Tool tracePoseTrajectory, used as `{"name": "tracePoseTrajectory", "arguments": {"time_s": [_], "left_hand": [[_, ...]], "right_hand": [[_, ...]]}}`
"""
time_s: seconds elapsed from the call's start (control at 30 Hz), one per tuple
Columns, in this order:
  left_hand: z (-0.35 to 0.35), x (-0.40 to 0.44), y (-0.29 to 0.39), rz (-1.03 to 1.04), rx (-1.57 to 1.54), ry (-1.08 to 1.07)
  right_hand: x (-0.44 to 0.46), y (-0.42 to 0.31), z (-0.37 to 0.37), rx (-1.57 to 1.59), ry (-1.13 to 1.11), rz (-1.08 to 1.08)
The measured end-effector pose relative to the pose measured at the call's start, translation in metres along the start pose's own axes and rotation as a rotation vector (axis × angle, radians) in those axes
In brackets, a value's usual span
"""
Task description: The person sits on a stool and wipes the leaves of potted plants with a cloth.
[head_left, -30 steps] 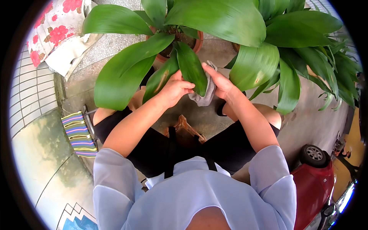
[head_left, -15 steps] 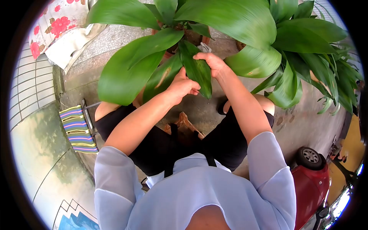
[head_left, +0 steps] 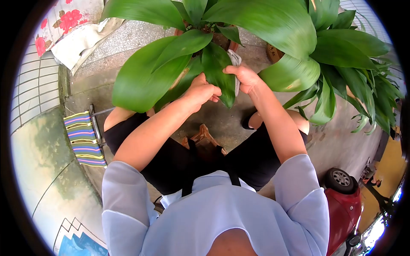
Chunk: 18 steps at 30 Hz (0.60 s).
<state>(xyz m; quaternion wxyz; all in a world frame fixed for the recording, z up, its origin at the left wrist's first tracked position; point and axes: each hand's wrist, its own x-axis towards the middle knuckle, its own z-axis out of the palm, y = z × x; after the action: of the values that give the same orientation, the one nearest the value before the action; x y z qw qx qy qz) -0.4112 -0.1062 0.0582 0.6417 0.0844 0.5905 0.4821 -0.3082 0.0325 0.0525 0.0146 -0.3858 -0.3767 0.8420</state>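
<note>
A broad green leaf [head_left: 218, 68] of a potted plant hangs toward me, its tip pointing down. My left hand [head_left: 201, 91] is closed at the leaf's left edge, thumb up, pinching it near the lower part. On the other side, my right hand [head_left: 245, 78] holds a grey cloth [head_left: 234, 59] at the leaf's right edge, thumb over the leaf's front. Most of the cloth lies behind the leaf and fingers. The plant's terracotta pot [head_left: 232, 46] stands just beyond, partly covered by leaves. Another large leaf [head_left: 141, 79] spreads to the left of my left hand.
More big leaves [head_left: 290, 74] and a second pot [head_left: 273, 54] are at right. A striped folding seat [head_left: 86, 138] stands at left near a tiled wall [head_left: 38, 89]. A floral cloth [head_left: 70, 21] hangs at upper left. A red vehicle [head_left: 344, 213] is at lower right.
My right hand has moved slightly right and down, and more of the grey cloth shows beside the leaf. The leaf has turned a little; my left hand stays at its left edge.
</note>
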Motion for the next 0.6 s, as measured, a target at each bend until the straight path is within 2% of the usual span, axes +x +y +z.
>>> {"name": "tracePoseTrajectory", "arguments": {"time_s": [0.1,0.2,0.23,0.27,0.3,0.33,0.4,0.43,0.47,0.53,0.6], "left_hand": [[0.003,-0.004,0.007,-0.006,-0.034,-0.055],[0.004,-0.003,0.006,-0.019,-0.018,-0.066],[-0.002,0.003,-0.005,0.031,-0.035,-0.144],[-0.011,0.012,-0.022,0.082,-0.053,-0.224],[-0.009,0.009,-0.018,0.132,-0.070,-0.303],[-0.004,0.008,-0.015,0.066,-0.090,-0.236],[0.009,0.002,-0.002,-0.066,-0.116,-0.103],[0.009,0.004,-0.003,-0.062,-0.129,-0.113],[0.010,0.006,-0.006,-0.059,-0.141,-0.122],[0.013,0.006,-0.006,-0.048,-0.148,-0.123],[0.018,0.004,-0.004,-0.033,-0.136,-0.105]], "right_hand": [[-0.009,-0.005,-0.016,-0.019,-0.086,0.091],[-0.028,-0.026,-0.021,0.024,-0.081,0.014],[-0.039,-0.038,-0.012,0.012,0.055,-0.075],[-0.034,-0.041,-0.018,0.040,0.055,-0.173],[-0.034,-0.042,-0.014,-0.096,0.151,-0.328],[-0.033,-0.042,-0.009,-0.231,0.248,-0.481],[-0.027,-0.037,-0.009,-0.695,0.275,-0.446],[-0.019,-0.027,-0.004,-0.866,0.291,-0.705],[-0.013,-0.022,-0.003,-1.010,0.282,-0.756],[0.008,-0.006,-0.003,-1.133,0.174,-0.830],[0.028,0.013,0.002,-1.243,0.138,-0.569]]}}
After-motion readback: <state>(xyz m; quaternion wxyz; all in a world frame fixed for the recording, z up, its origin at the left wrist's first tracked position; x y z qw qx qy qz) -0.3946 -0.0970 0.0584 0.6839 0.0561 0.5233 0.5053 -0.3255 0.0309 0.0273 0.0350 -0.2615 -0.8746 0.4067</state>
